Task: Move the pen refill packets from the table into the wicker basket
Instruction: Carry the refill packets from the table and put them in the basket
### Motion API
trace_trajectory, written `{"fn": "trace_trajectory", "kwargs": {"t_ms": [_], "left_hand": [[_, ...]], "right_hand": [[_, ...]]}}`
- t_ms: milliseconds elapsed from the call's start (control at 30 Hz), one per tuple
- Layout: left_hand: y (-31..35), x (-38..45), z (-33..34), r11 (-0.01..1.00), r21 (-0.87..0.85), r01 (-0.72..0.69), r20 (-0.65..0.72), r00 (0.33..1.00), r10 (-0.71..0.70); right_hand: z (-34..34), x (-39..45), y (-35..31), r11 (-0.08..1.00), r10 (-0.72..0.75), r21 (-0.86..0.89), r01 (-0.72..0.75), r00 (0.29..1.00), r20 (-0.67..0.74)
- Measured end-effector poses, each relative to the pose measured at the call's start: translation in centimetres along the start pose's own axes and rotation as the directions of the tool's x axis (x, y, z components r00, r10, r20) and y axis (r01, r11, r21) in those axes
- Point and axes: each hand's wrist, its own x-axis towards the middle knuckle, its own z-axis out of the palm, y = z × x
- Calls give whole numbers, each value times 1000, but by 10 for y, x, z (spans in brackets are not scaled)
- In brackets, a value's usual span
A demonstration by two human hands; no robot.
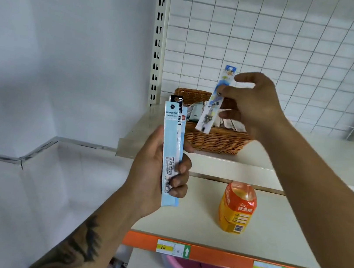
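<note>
Head view: cartoon-print refill packet (214,98) pinched by right hand (253,106) above wicker basket (214,139); release advised low, inside rim. Blue refill packets (172,153) gripped by left hand (156,174).

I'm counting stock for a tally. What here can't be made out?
Head view only:
- wicker basket contents: partly hidden by right hand and its packet.
- Left hand packets: overlapping, number unclear.
- Shelf price labels: too blurred.
</note>
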Motion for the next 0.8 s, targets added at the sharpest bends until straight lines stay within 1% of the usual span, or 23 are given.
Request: {"fn": "trace_trajectory", "kwargs": {"t_ms": [33, 100, 133, 200, 267, 300, 333, 400, 467, 533, 600, 700, 800], "left_hand": [[1, 0, -2, 1000, -20, 2, 17, 1000, -2], [3, 0, -5, 999, -46, 1, 43, 999, 1], [4, 0, -6, 999, -49, -1, 49, 999, 3], [5, -1, -6, 998, -56, -2, 55, 998, 6], [5, -2, -4, 997, -74, 2, 42, 999, 1], [5, -3, -3, 996, -88, 5, 30, 1000, -2], [5, -3, -1, 995, -101, 3, 19, 1000, -1], [4, -2, 2, 993, -118, -18, -7, 1000, 17], [2, -2, 6, 993, -101, -54, -35, 998, 51], [1, -1, 10, 994, -52, -92, -68, 994, 89], [-1, 1, 15, 992, 1, -129, -117, 985, 129], [-5, 5, 22, 977, 80, -196, -184, 961, 208], [-9, 7, 29, 947, 183, -263, -183, 938, 295]], "right_hand": [[-2, 13, -1, 997, -3, -75, 3, 1000, 0], [-4, 36, 0, 950, -13, -312, 17, 1000, 15], [-5, 44, 2, 891, -13, -454, 26, 999, 33], [-3, 53, 11, 719, -9, -692, 61, 997, 79], [1, 54, 21, 551, -20, -828, 104, 994, 111], [3, 53, 23, 501, -35, -857, 124, 992, 123], [4, 51, 24, 481, -58, -866, 141, 990, 129], [3, 43, 22, 494, -136, -850, 180, 982, 128], [1, 29, 18, 543, -266, -797, 264, 954, 134], [4, 2, 15, 633, -371, -688, 355, 919, 134], [10, -31, 16, 717, -414, -559, 416, 900, 139], [14, -72, 21, 809, -385, -417, 414, 910, 155], [15, -86, 27, 892, -274, -332, 308, 951, 147]]}}
